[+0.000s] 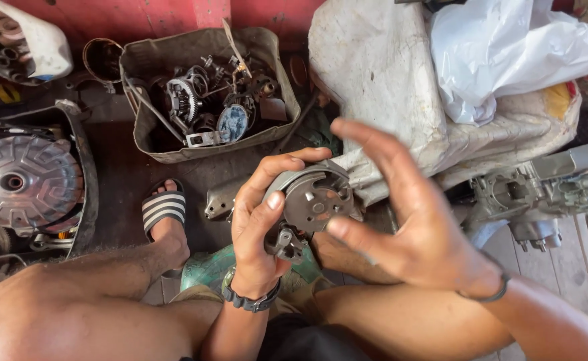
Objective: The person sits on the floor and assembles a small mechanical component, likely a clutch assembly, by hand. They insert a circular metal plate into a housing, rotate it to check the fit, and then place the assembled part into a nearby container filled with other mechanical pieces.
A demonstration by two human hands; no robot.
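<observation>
Two bare hands over a dark, grimy wooden floor, red wall beyond.

I see my left hand (260,220) with its grip closed around a round grey metal engine plate (314,197), thumb pressed on its face, fingers curled over its top rim; a small bracket hangs at its lower edge. My right hand (401,214) hovers just right of the plate, grip spread wide, fingers straight, holding nothing. Beyond the grip sits a worn cloth-sided bin (207,90) of oily gears and clamps. Far left of it lies a ribbed cast clutch housing (26,177); right, a dull metal engine block (548,190) and crumpled white plastic (508,47).
</observation>
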